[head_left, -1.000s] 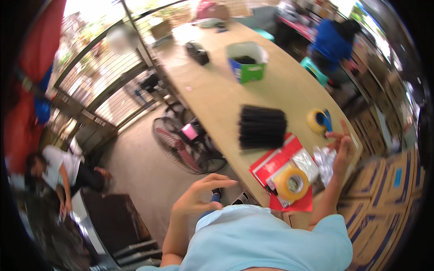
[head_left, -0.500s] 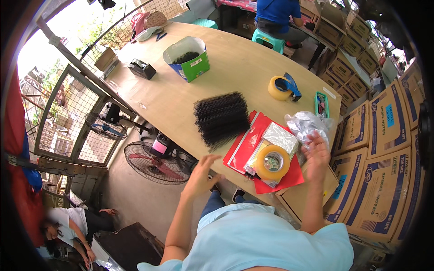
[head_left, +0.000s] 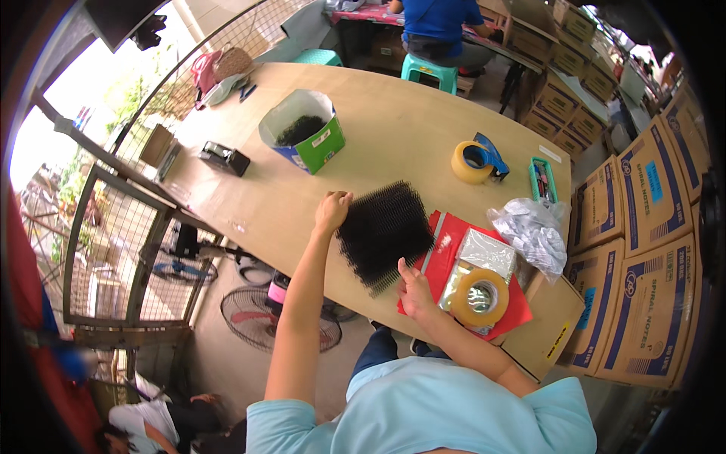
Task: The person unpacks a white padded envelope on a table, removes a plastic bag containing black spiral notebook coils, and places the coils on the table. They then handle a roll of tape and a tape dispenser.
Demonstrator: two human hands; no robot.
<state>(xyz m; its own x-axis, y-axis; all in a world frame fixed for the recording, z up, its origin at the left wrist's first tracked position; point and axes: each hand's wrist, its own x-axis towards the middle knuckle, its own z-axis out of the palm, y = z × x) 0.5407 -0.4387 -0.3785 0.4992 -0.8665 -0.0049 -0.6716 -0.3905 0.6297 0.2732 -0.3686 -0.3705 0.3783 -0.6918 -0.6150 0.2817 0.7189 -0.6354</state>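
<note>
A block of black spiral binding coils lies on the table in front of me. My left hand is at its upper left edge, with bent fingers closed against the coils. Beside its lower right corner is my right hand, open, with a digit stretched up towards the coils and the other fingers partly hidden. Just right of that hand, red sheets lie under a clear plastic packet and a large yellowish tape roll.
A green-and-white cut-open box holds dark bits. A black tape dispenser, blue tape dispenser, green tray and crumpled plastic share the table. Cartons are stacked at right; a fan stands at left. Other people sit nearby.
Both hands have come in to the coils: the left moved up to their left edge, the right moved left and down to their lower right corner. The view has shifted slightly.
</note>
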